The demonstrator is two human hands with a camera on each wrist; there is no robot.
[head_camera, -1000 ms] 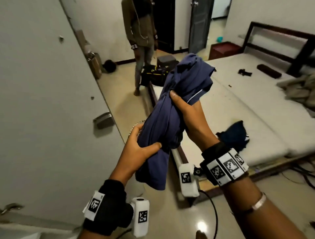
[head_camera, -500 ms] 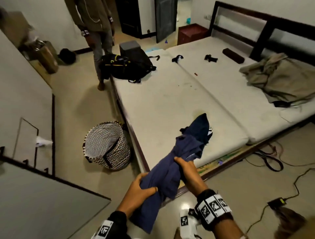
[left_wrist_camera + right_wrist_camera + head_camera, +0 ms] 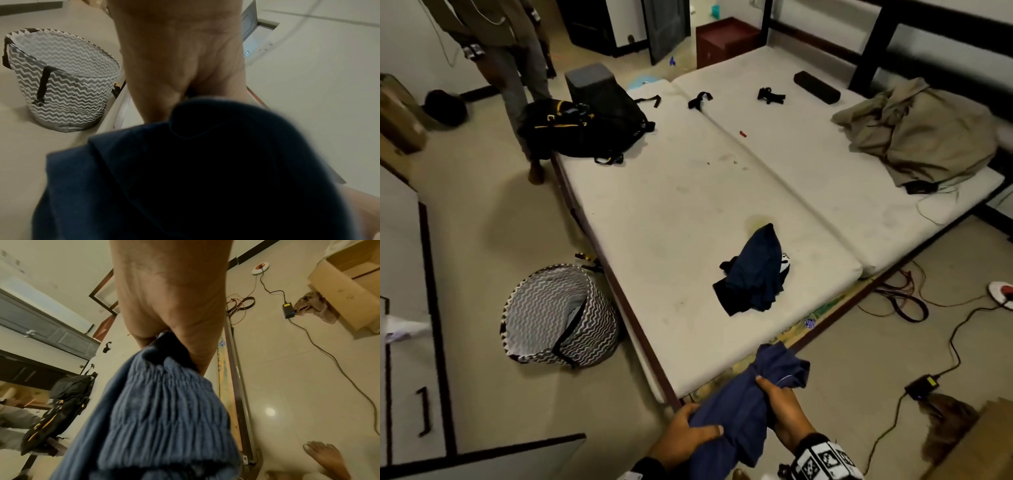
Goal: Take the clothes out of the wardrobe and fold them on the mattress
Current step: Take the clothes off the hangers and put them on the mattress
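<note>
garment out of the wardrobe, now at the mattress edge

both hands hold the bunched blue garment (image 3: pixel 739 404): left hand (image 3: pixel 685 435) wraps the lower part, right hand (image 3: pixel 780 407) grips higher up. a second ago it was up by the wardrobe door; now it's low, just short of the mattress (image 3: pixel 688 212), near the dark garment (image 3: pixel 753 274) there. judged next: lay it down, fold.

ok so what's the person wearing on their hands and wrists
Both hands are bare. The right hand has a black wrist strap with white blocks printed with black square tags. The left hand has a black cuff, with a bit of white at its lower edge.
</note>
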